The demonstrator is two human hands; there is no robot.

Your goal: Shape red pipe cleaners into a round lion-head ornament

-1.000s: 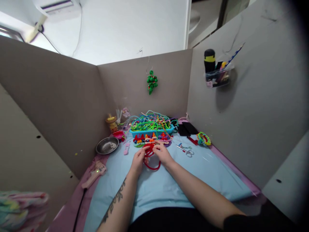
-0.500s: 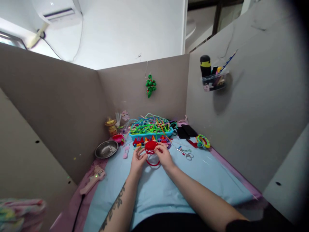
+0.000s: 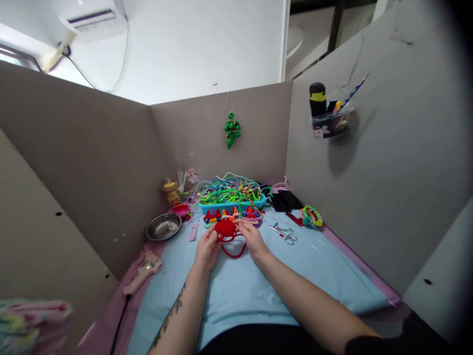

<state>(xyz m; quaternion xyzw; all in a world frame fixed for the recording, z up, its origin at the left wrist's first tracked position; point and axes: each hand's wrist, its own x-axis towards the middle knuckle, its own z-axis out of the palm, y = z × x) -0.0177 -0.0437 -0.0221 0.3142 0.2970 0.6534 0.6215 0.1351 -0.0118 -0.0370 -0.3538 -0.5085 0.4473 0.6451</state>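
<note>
A rounded red piece (image 3: 226, 228), which looks like fuzzy yarn or pipe cleaner work, is held above the blue mat. My left hand (image 3: 207, 246) grips its left side with fingers pressed together. At the right, my right hand (image 3: 254, 240) is closed in a pinch on a red strand joined to the piece. A slack loop of that red strand (image 3: 233, 256) hangs below, between the hands. Just behind stand small multicoloured crafted pieces (image 3: 218, 217), partly hidden by the hands and the red piece.
A blue basket (image 3: 209, 209) heaped with coloured strands stands behind. To the left are a metal bowl (image 3: 153, 230), a pink clip-like piece (image 3: 193, 231) and a pink glue gun (image 3: 142, 277). Scissors (image 3: 286, 236), dark phones (image 3: 284, 201) and coloured rings (image 3: 311, 217) lie right. Grey panels enclose the table.
The red piece has shifted slightly left and turned, showing more of its rounded face. My left hand has moved a little left and closed around its edge; the loop hangs wider.
</note>
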